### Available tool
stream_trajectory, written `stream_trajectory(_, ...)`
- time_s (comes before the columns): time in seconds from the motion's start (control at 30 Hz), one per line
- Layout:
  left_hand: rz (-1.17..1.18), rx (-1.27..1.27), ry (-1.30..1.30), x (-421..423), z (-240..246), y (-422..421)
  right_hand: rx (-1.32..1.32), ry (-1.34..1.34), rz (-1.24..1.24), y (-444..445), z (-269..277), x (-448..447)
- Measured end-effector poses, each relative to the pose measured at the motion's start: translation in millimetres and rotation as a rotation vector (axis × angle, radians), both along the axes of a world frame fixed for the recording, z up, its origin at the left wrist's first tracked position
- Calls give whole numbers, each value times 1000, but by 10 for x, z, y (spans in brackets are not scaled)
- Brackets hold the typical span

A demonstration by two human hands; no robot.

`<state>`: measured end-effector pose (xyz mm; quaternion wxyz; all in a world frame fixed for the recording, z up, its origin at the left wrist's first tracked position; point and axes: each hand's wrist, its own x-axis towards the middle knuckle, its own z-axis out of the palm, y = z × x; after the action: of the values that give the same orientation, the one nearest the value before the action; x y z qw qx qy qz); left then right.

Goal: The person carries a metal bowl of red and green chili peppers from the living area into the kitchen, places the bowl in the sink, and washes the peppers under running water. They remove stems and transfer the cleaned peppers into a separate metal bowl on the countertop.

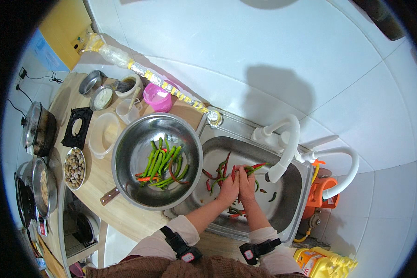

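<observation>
Over the stainless steel sink [285, 208], my left hand [229, 189] and my right hand [246, 184] meet side by side around red and green chili peppers [255, 168]. Pepper tips stick out past the fingers towards the white faucet [281, 163]. Loose peppers [222, 170] lie in the basin around and below the hands, several of them red. On the counter to the left, a large steel bowl [125, 173] holds long green peppers [161, 161] with some red ones.
A knife handle [109, 196] shows from under the bowl. Behind it stand a pink container [158, 99], a clear plastic jug [128, 109] and a mortar [136, 83]. Further left are a plastic tub [104, 133], a dish of small brown shells [74, 168] and a lidded pot [38, 128].
</observation>
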<state>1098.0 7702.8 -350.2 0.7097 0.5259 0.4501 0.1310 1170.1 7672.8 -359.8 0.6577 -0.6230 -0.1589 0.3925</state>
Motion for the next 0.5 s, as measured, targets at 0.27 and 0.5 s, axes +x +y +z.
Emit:
stream_trajectory(0.27, 63, -55, -334, -52, 366, -6, -35, 242, 82, -40, 338, 81)
stream_trajectory(0.5, -175, -592, -342, -185, 443, 133, 186, 489, 88, -81, 535, 141)
